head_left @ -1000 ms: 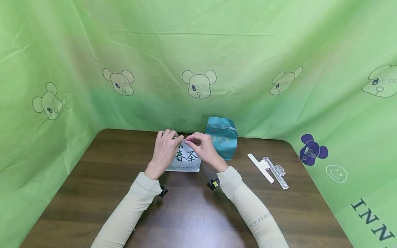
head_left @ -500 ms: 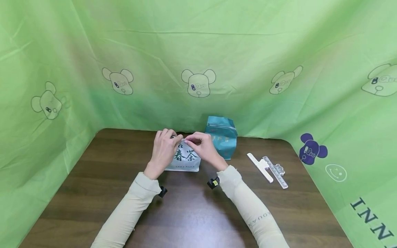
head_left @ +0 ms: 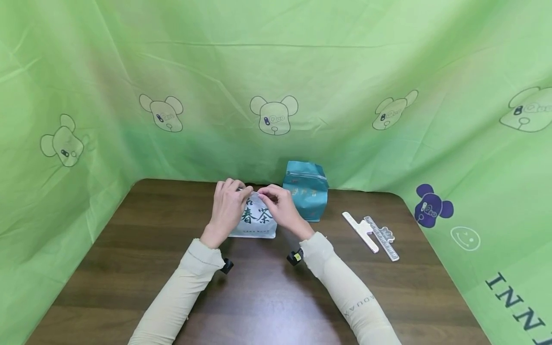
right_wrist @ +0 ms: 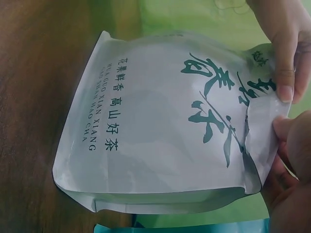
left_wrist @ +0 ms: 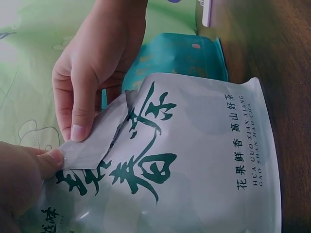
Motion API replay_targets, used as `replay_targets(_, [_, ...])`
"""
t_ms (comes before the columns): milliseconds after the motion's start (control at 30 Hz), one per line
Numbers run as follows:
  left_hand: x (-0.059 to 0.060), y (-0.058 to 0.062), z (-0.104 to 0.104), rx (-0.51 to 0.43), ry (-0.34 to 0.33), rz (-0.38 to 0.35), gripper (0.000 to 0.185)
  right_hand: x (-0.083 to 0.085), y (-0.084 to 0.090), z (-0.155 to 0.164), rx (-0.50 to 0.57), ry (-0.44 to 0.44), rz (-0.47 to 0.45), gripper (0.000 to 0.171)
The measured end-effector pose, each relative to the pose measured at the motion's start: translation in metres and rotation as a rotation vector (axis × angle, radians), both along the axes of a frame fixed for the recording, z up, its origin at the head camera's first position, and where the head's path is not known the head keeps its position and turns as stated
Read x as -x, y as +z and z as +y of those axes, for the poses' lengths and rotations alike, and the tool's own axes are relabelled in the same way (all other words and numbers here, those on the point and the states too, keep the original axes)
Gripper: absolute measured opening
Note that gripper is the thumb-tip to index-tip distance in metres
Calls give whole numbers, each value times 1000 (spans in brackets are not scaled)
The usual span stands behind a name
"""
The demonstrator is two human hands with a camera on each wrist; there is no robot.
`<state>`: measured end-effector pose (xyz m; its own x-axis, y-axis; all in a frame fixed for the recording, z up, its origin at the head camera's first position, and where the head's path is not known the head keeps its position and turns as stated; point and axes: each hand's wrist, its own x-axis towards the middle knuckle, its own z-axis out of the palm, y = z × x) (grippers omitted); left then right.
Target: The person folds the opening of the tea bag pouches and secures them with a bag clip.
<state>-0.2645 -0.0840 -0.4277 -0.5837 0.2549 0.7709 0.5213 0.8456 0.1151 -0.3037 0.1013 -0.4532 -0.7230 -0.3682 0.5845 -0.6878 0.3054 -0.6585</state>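
A white tea bag point(head_left: 254, 225) with green Chinese characters stands upright toward the back of the table. Its top is folded down into a flap point(left_wrist: 99, 138) over the front. My left hand point(head_left: 227, 208) pinches the fold at the left part, thumb in front. At the right part of the same fold, my right hand point(head_left: 282, 206) pinches it between thumb and fingers. Both thumbs lie close together on the folded edge in the left wrist view. A teal bag point(head_left: 307, 191) stands upright just behind and right of the white one.
Two white sealing clips, a plain one point(head_left: 361, 232) and one with a decorated handle point(head_left: 382, 238), lie on the wooden table point(head_left: 129, 268) at right. A green printed cloth point(head_left: 215, 67) hangs behind the table's back edge.
Both hands keep their hold on the bag's folded top, with only slight finger movement. The whole head view has shifted a little; bags and clips stay in place on the table.
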Motion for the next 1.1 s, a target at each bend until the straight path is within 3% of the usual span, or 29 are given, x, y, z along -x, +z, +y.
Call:
replay_targets(300, [0, -1, 0, 6, 0, -1, 8, -3, 2, 2, -12, 22, 44, 18])
replay_targets(600, [0, -1, 0, -14, -6, -20, 7, -4, 5, 9, -43, -35, -46, 12])
replay_targets(1100, [-2, 0, 0, -20, -10, -59, 9, -4, 4, 11, -100, -44, 37, 11])
